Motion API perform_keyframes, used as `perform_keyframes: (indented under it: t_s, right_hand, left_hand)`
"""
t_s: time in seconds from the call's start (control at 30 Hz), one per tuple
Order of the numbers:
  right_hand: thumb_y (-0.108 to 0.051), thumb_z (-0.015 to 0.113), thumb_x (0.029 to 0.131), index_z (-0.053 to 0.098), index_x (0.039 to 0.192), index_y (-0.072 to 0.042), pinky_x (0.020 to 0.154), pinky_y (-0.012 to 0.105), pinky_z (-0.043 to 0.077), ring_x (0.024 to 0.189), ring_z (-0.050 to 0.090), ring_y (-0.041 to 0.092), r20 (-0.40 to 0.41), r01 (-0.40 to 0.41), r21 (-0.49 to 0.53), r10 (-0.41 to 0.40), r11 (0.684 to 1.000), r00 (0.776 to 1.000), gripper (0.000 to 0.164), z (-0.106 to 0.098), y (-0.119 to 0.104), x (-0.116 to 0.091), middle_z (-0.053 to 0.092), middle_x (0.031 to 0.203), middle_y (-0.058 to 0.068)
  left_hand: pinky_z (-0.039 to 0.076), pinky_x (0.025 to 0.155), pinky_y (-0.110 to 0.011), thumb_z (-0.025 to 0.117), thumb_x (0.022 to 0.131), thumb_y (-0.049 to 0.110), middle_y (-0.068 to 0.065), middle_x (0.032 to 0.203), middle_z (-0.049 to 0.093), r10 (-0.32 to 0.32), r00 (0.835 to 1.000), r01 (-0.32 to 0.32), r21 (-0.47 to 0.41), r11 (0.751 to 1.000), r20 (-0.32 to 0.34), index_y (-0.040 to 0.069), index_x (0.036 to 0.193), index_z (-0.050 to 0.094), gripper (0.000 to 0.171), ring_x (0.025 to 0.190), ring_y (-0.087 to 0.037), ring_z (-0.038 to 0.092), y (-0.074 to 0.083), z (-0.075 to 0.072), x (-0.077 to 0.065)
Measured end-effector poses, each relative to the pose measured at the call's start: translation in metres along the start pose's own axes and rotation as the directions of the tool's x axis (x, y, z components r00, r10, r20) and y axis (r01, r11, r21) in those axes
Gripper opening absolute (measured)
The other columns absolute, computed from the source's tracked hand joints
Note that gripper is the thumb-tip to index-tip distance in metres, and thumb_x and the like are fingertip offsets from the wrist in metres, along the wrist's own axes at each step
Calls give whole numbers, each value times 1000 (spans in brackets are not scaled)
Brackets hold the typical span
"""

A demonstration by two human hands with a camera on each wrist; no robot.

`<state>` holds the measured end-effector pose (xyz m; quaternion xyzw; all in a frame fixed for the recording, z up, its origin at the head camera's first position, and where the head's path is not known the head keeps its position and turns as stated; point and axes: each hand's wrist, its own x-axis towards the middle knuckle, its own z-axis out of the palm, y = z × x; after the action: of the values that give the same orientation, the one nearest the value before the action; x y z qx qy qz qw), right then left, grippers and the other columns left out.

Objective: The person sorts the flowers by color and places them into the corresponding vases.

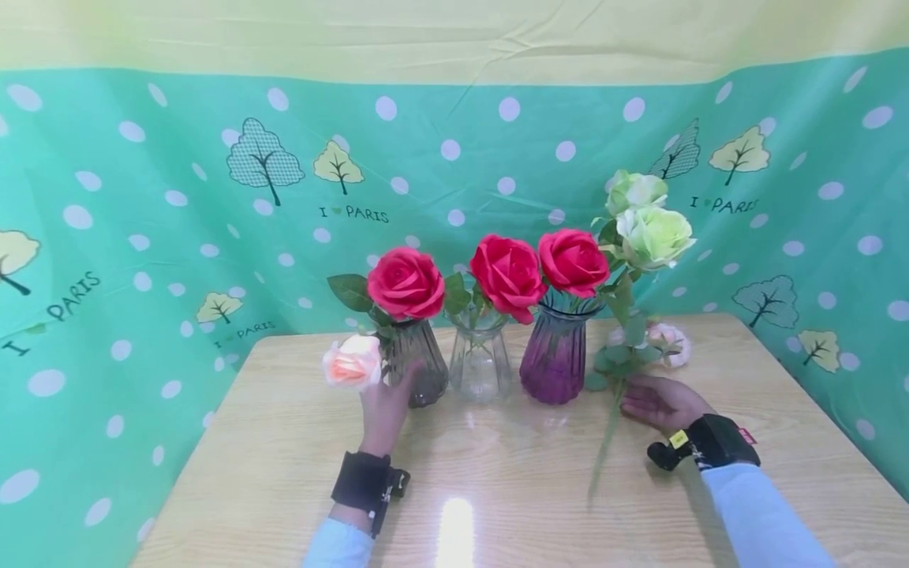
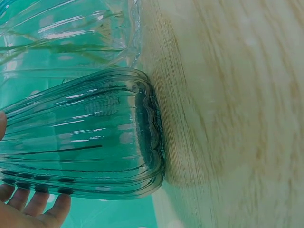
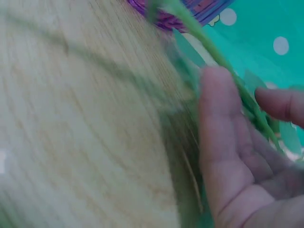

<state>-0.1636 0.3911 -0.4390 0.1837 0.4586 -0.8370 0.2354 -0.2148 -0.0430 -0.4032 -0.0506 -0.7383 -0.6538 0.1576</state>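
Note:
My left hand (image 1: 386, 406) grips the grey ribbed glass vase (image 1: 420, 371), thumb on one side and fingers (image 2: 35, 206) along the other. This vase holds a red rose (image 1: 406, 284); a peach rose (image 1: 353, 363) hangs over its left side, above my hand. My right hand (image 1: 663, 401) is to the right of the purple glass vase (image 1: 554, 367). A green stem (image 3: 216, 52) passes between its thumb (image 3: 285, 104) and fingers, slanting down toward the table's front. Leaves (image 1: 625, 359) and a pale pink rose (image 1: 669, 345) show just above this hand.
Between the two vases stands a clear glass vase (image 1: 480, 367) with a red rose (image 1: 507, 272). Another red rose (image 1: 574, 263) tops the purple vase, with pale green roses (image 1: 653, 237) at its right. A patterned teal cloth (image 1: 461, 170) hangs behind the wooden table (image 1: 525, 489).

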Motion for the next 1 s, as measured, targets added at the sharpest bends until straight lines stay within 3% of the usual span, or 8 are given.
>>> perform_keyframes:
  t_s: [0.07,0.2,0.37,0.83,1.0]
  right_hand:
    - [-9,44,98,67,90,-9,90,32,55,91,67,20,101,-21,0,21,1000,995,25,-5,1,1,69,94,9]
    - [-10,32,101,65,100,-7,97,32,51,101,65,21,306,-31,9,27,999,952,33,-14,3,3,67,105,11]
    - [-10,27,102,62,110,-6,103,35,46,110,61,24,430,-57,69,22,996,903,36,-17,8,4,64,114,14]
    - [-9,32,102,64,103,-6,95,27,51,100,64,15,365,-35,100,-4,994,931,33,-10,12,1,67,104,7]
    - [-7,37,100,67,97,-10,89,25,54,92,66,12,302,11,13,-14,1000,953,30,2,12,1,68,96,4]
  left_hand:
    - [35,111,-48,75,79,16,-10,153,26,-8,1000,8,5,1000,0,13,149,16,91,140,-25,29,0,0,0]
    - [35,111,-48,75,80,16,-12,152,27,-7,1000,7,20,1000,-3,10,148,19,88,139,-27,30,0,0,0]
    - [35,111,-48,75,80,16,-13,151,28,9,1000,-9,21,1000,-1,9,147,19,88,139,-27,30,0,0,0]
    - [28,115,-46,74,80,17,-8,154,25,26,1000,-25,44,999,-5,11,149,19,88,141,-25,27,-2,0,0]
    - [27,116,-44,75,80,18,-8,154,25,32,999,-32,46,998,-9,11,149,20,88,141,-25,27,-2,0,0]
